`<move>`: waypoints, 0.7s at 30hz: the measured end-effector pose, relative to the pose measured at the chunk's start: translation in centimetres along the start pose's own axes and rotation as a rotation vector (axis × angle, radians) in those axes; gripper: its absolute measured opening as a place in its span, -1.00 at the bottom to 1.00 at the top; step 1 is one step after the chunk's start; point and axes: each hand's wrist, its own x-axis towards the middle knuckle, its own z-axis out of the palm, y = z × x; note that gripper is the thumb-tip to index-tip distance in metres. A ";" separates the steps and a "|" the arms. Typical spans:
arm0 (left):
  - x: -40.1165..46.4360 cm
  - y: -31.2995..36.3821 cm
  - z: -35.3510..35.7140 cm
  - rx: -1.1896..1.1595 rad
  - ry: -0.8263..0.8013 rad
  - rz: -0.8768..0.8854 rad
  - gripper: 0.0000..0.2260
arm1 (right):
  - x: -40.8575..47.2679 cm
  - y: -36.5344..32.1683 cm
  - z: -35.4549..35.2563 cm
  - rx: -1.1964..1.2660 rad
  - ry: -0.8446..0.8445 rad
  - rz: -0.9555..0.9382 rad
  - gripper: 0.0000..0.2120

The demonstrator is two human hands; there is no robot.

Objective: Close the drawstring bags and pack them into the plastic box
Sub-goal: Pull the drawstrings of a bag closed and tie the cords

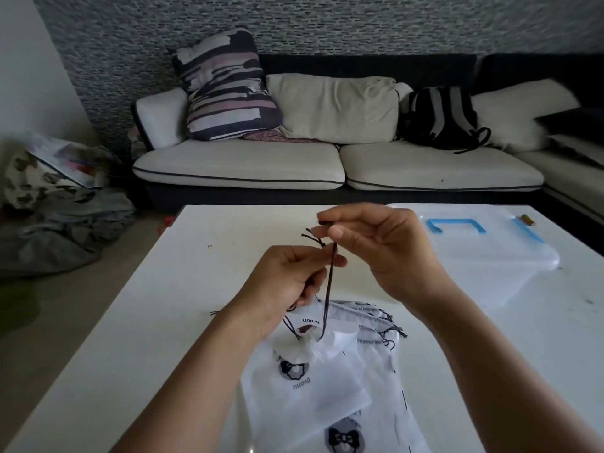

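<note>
We see the left hand (pixel 287 276) and the right hand (pixel 376 246) raised above the white table (pixel 163 289), each pinching the dark drawstring (pixel 329 289) of the top drawstring bag (pixel 304 380), whose mouth is gathered; it lies on a stack of flat bags (pixel 376 371) near us, while the lidded plastic box (pixel 483 253) sits to the right, well apart

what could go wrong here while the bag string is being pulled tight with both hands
The left hand and right hand both pinch the thin dark drawstring, so the top bag may lift or slide off the pile of bags. The plastic box has its lid on, so packing needs a free hand first.
</note>
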 end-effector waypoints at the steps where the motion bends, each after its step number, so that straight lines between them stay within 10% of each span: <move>1: -0.1 0.0 0.1 -0.012 -0.021 -0.017 -0.69 | 0.0 0.6 0.1 -0.008 0.035 -0.001 -0.83; 16: -0.3 0.4 1.2 -0.179 -0.148 -0.191 -0.65 | -0.4 2.4 -0.4 0.348 0.059 0.402 -0.64; 21: -0.1 0.3 0.5 -0.208 -0.141 -0.204 -0.65 | -0.3 2.0 -1.4 0.055 0.028 0.370 -0.85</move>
